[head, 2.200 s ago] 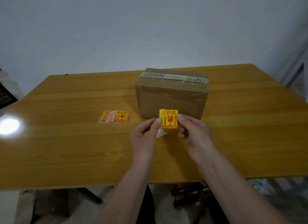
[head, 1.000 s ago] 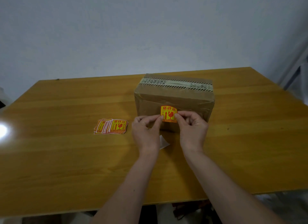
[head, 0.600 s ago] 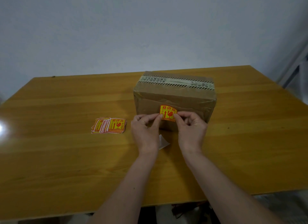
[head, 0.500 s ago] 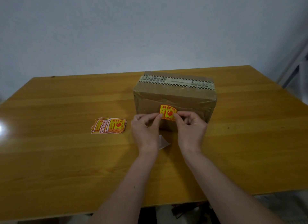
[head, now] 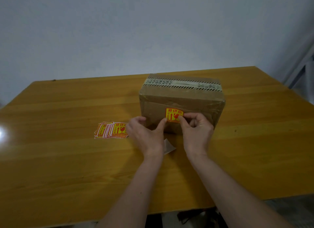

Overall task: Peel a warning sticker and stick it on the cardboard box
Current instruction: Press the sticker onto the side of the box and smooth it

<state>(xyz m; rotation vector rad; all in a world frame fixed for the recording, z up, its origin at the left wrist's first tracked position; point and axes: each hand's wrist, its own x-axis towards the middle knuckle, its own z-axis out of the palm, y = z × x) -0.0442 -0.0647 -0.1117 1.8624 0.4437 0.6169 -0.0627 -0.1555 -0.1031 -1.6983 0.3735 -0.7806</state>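
Note:
A brown cardboard box (head: 195, 98) with striped tape on top stands mid-table. A yellow and red warning sticker (head: 173, 114) lies against its front face. My right hand (head: 197, 132) pinches the sticker's right edge between thumb and forefinger. My left hand (head: 146, 136) touches the sticker's lower left corner with the thumb alone; its other fingers are spread off to the left by the box's corner.
A fanned stack of the same stickers (head: 112, 130) lies on the wooden table (head: 68, 159) left of my left hand. A white backing paper (head: 168, 146) lies between my wrists. A metal frame stands past the table's right edge.
Both hands carried the sticker from the air in front of the box onto its front face. My left fingers have since let go of it, leaving only the thumb on it.

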